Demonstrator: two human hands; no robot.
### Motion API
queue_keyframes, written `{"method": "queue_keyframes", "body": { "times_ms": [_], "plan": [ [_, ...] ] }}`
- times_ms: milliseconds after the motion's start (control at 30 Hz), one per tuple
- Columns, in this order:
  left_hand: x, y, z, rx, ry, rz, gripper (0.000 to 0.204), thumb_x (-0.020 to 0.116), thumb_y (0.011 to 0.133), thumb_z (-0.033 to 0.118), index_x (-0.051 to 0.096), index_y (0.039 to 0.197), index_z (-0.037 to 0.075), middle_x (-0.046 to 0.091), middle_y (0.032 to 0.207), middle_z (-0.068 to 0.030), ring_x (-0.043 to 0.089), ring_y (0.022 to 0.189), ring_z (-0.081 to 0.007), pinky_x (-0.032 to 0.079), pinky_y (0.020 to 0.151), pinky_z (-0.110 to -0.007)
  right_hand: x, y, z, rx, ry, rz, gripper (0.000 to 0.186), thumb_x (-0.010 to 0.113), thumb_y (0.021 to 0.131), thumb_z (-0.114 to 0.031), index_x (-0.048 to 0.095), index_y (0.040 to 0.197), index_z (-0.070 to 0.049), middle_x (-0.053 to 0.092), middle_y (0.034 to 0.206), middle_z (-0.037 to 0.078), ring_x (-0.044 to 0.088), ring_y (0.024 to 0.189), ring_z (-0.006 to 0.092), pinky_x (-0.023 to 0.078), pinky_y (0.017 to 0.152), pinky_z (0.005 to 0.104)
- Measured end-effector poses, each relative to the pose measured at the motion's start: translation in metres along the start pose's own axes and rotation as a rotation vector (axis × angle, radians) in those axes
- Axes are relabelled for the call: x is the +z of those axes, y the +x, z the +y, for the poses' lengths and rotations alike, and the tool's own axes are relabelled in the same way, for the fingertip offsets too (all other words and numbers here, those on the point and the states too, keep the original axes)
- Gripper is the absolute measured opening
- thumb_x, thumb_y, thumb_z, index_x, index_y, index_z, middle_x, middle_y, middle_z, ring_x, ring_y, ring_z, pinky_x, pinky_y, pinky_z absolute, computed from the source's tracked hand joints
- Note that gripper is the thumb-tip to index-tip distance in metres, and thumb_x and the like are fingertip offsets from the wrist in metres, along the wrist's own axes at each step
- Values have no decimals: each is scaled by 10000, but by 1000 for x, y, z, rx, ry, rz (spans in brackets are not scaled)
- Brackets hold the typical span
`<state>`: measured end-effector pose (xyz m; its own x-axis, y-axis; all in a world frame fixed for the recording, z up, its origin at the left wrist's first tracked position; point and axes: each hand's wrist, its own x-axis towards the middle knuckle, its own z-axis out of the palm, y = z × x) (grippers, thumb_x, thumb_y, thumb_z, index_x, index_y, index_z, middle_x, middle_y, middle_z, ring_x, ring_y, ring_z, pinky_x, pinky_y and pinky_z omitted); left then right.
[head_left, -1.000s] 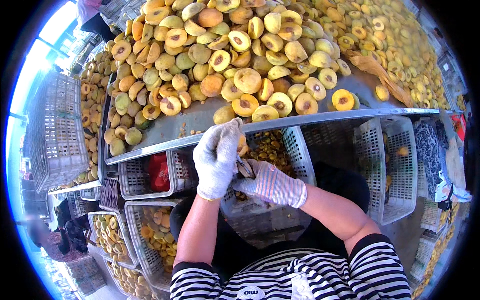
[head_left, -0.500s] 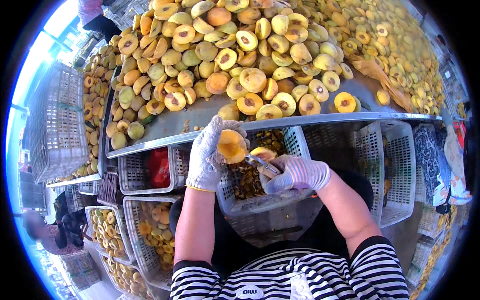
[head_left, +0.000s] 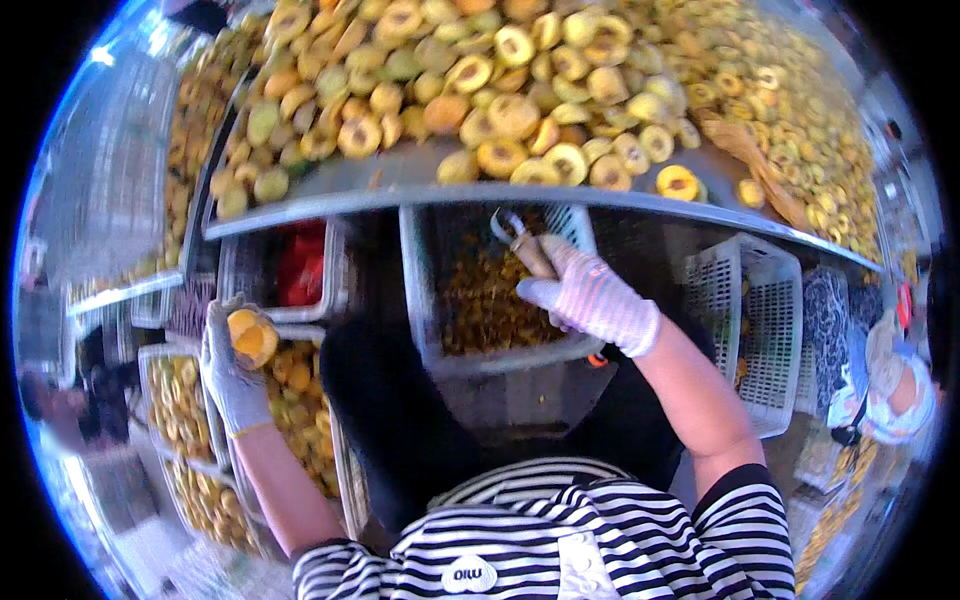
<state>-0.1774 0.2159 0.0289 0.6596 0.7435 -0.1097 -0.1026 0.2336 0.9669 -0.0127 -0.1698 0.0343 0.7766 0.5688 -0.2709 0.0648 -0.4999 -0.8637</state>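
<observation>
My left hand (head_left: 230, 380), in a pale knitted glove, holds a pitted yellow peach half (head_left: 252, 338), its scooped-out hollow showing. It hovers at the left over a crate of peach halves (head_left: 300, 410). My right hand (head_left: 605, 300), in a striped glove, is closed round the wooden handle of a pitting tool (head_left: 532, 252). The curved metal blade points up and left, with no fruit on it. Below the tool stands a white plastic crate (head_left: 418, 290) holding dark pits and scraps (head_left: 500, 310).
A metal-edged table (head_left: 400, 198) heaped with peach halves (head_left: 510, 115) crosses in front. Under it on the left is a crate with a red bag (head_left: 302, 268). Stacked white crates (head_left: 770, 330) stand at the right, more crates (head_left: 120, 170) at the far left.
My left hand has swung left and down with the peach half, away from the pitting tool. My right hand has risen slightly, and the tool is now clear of the fruit.
</observation>
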Motion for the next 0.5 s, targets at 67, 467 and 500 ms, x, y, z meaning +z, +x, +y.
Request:
{"method": "queue_keyframes", "body": {
  "times_ms": [67, 467, 500],
  "plan": [
    [-48, -26, -7, 98, 339, 211, 401, 596, 954, 342, 636, 1155, -3, 664, 997, -82, 644, 822, -167, 537, 691, -296, 4, -27, -43, 224, 141, -113, 459, 656, 852, -250, 511, 1211, -4, 546, 684, 74, 564, 538, 148, 443, 476, 283],
    [-94, -161, -20, -594, 1678, -1222, 619, 673, 695, 640, 732, 967, 87, 713, 868, -142, 696, 806, -293, 545, 744, -376, 64, -131, -165, -201, -68, -146, 619, 568, 776, -133, 423, 1354, 34, 549, 768, 77, 535, 557, 135, 433, 502, 248],
    [-89, -169, -18, -624, 1687, -1337, 625, 672, 686, 643, 733, 960, 85, 714, 893, -152, 694, 831, -306, 544, 753, -383, 68, -134, -169, -257, -94, -161, 613, 568, 781, -133, 423, 1353, 34, 552, 772, 79, 536, 559, 135, 434, 504, 248]
  ]
}}
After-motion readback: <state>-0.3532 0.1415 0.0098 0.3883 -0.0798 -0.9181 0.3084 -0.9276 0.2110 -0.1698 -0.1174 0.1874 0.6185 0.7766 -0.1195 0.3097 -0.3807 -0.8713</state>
